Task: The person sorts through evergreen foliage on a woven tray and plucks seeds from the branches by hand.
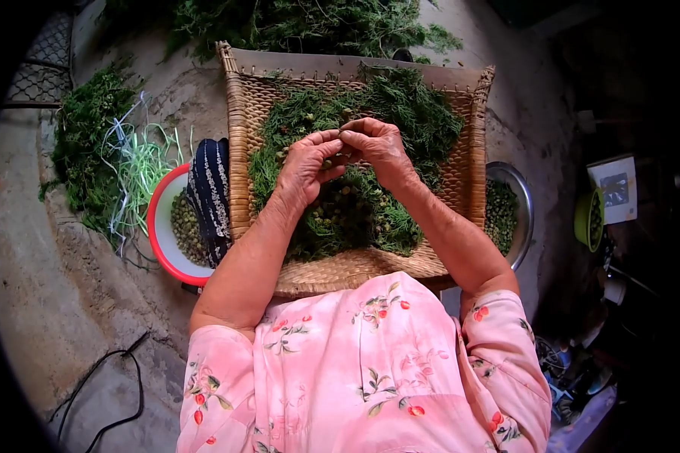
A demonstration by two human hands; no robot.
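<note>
A bare concrete floor (19,249) spreads around the person, darkening at the right, with a pile of greenery (295,30) at the far side. Before the person's pink shirt (347,362) stands a wicker basket (238,143), where green sprigs (415,113) lie with small round cones (344,208) among them. Over the sprigs, the left hand (304,167) and right hand (380,151) meet at the fingertips, fingers bent; whether either grips anything between them cannot be told. Just left of the basket sits a red-rimmed bowl (156,220) of cones, partly behind a dark patterned cloth (210,200); pale string (143,170) lies beyond it. At the right, a metal bowl (529,204) holds more cones
</note>
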